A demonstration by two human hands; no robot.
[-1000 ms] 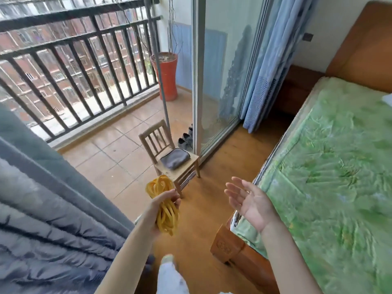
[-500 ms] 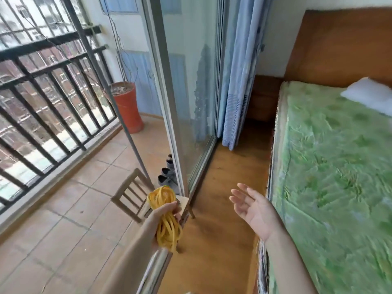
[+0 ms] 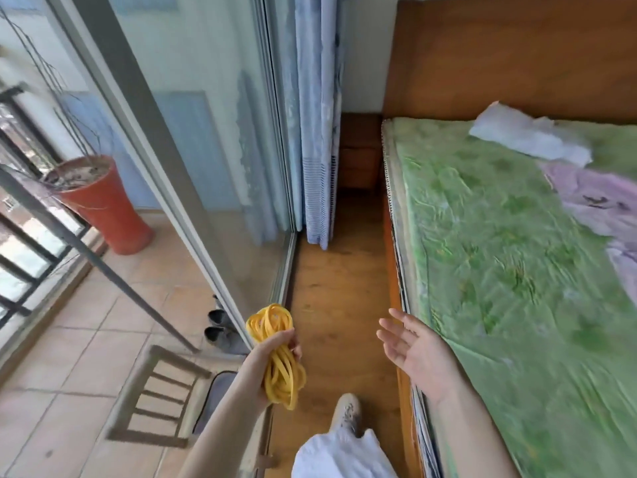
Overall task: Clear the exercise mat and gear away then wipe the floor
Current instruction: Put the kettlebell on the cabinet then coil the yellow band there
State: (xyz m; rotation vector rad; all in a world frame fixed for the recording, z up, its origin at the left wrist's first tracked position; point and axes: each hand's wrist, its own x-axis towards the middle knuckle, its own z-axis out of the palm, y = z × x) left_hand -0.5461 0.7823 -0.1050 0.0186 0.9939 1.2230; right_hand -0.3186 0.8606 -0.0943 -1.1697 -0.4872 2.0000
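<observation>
My left hand [image 3: 272, 353] grips a coiled bundle of yellow resistance band [image 3: 275, 353] at its middle, with loops sticking out above and hanging below the fist. It hovers over the strip of wooden floor [image 3: 331, 305] by the sliding glass door. My right hand [image 3: 413, 350] is raised palm-up with fingers spread, holding nothing, just beside the edge of the bed [image 3: 517, 270]. No exercise mat is in view.
A green cover lies over the bed, with a white pillow [image 3: 527, 139] and purple cloth [image 3: 596, 198] on it. Behind the glass door [image 3: 193, 150] are a small wooden chair [image 3: 158, 395], dark shoes [image 3: 217, 326], an orange planter [image 3: 103, 201]. Blue curtain [image 3: 317, 132] and nightstand [image 3: 360, 150] ahead. My foot [image 3: 346, 412] steps forward.
The view has swung right and moved forward along the gap between door and bed. Both hands keep their poses; the left still holds the yellow band.
</observation>
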